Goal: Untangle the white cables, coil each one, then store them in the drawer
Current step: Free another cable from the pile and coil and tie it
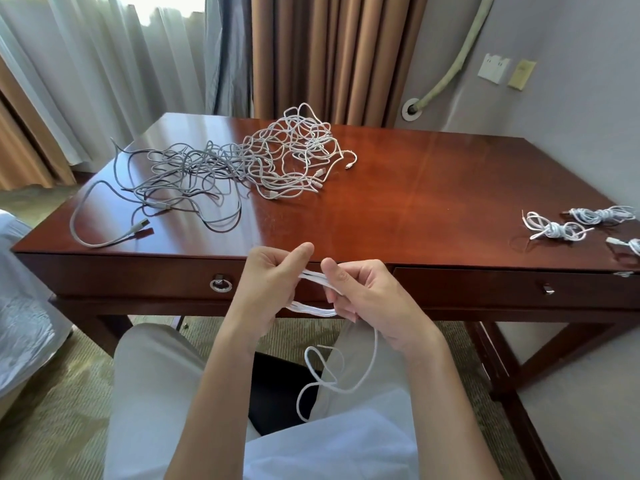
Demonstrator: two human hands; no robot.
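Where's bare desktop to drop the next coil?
Bare: middle of the desk, between the tangled cables and the coiled cables at the right edge; the back right corner too. Crowded: back left.

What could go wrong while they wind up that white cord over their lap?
The loose tail of the thin white cable already crosses itself over the lap and might knot. The loops between the left hand and right hand could slip apart. The coiled white bundles near the red-brown wooden desk's right edge might get knocked off.
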